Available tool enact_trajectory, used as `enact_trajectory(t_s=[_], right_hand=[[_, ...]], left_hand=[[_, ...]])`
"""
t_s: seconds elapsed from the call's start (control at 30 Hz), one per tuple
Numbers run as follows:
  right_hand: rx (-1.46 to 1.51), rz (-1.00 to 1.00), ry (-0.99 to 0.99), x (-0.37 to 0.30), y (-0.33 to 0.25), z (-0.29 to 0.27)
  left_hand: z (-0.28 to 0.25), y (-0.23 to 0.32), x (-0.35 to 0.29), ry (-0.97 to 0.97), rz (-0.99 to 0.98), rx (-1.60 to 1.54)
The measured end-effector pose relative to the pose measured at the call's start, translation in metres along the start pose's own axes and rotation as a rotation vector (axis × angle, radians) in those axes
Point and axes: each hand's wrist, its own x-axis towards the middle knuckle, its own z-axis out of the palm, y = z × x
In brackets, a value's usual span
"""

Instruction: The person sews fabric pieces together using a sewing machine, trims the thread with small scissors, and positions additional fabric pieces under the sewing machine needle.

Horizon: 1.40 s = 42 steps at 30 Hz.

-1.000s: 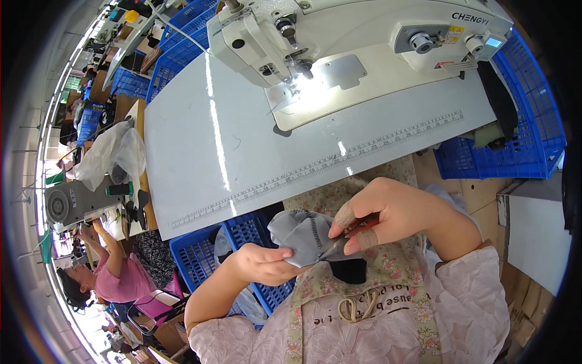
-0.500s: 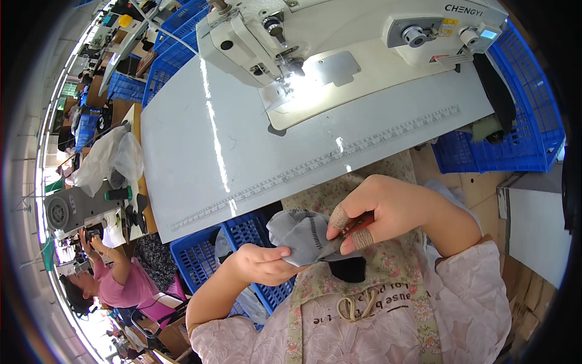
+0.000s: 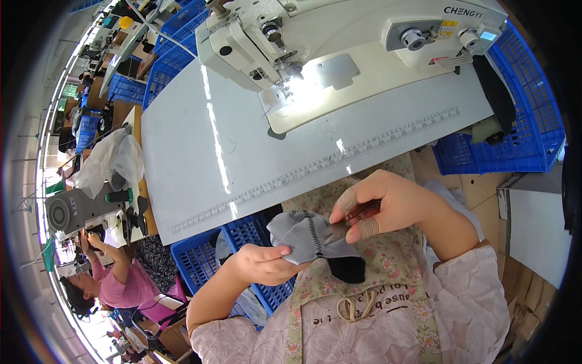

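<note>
My left hand (image 3: 262,266) pinches the edge of a small sewn piece of grey fabric (image 3: 285,235) over my lap. Dark zigzag stitching runs down the grey part, and a black flap (image 3: 347,269) hangs at its lower right. In my right hand (image 3: 391,206) are small thread snips (image 3: 365,210) with a reddish handle, mostly hidden by the fingers. Their blades are blurred beside the right edge of the fabric; whether they touch it I cannot tell. Tan tape wraps my right thumb and forefinger.
A white sewing machine (image 3: 357,36) with its lamp lit stands on the pale table (image 3: 200,151), which has a printed ruler along its near edge. Blue crates (image 3: 193,265) sit below the table's left side and at the right (image 3: 497,148). A person in pink (image 3: 130,282) works at far left.
My right hand has drawn slightly right and up with the snips, away from the fabric's lower seam, its thumb and forefinger farther apart. My left hand and the fabric have barely moved.
</note>
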Motion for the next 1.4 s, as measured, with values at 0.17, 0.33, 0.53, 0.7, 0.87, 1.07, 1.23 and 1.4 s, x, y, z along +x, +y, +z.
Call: enact_trajectory(t_s=[0.17,0.33,0.53,0.7,0.87,1.07,1.23,1.4], right_hand=[[0.051,0.005,0.081,0.004,0.004,0.003],[0.000,0.007,0.291,0.010,0.012,0.005],[-0.124,-0.094,0.354,0.015,0.020,0.004],[-0.162,-0.089,0.343,0.020,0.021,0.001],[-0.126,-0.097,0.360,0.026,0.025,0.000],[0.145,0.010,0.413,0.032,0.040,-0.017],[0.200,0.034,0.453,0.036,0.039,-0.017],[0.155,-0.012,0.407,0.039,0.035,-0.015]], left_hand=[[-0.004,-0.006,0.031,-0.011,-0.174,-0.043],[-0.007,-0.017,0.033,-0.037,-0.330,-0.319],[-0.005,-0.019,0.030,-0.025,-0.364,-0.369],[-0.006,-0.022,0.029,-0.035,-0.398,-0.405],[-0.006,-0.026,0.025,-0.059,-0.432,-0.394],[-0.007,-0.044,0.011,-0.084,-0.607,-0.310],[-0.009,-0.053,0.007,-0.056,-0.665,-0.289],[-0.016,-0.057,0.010,-0.076,-0.682,-0.280]])
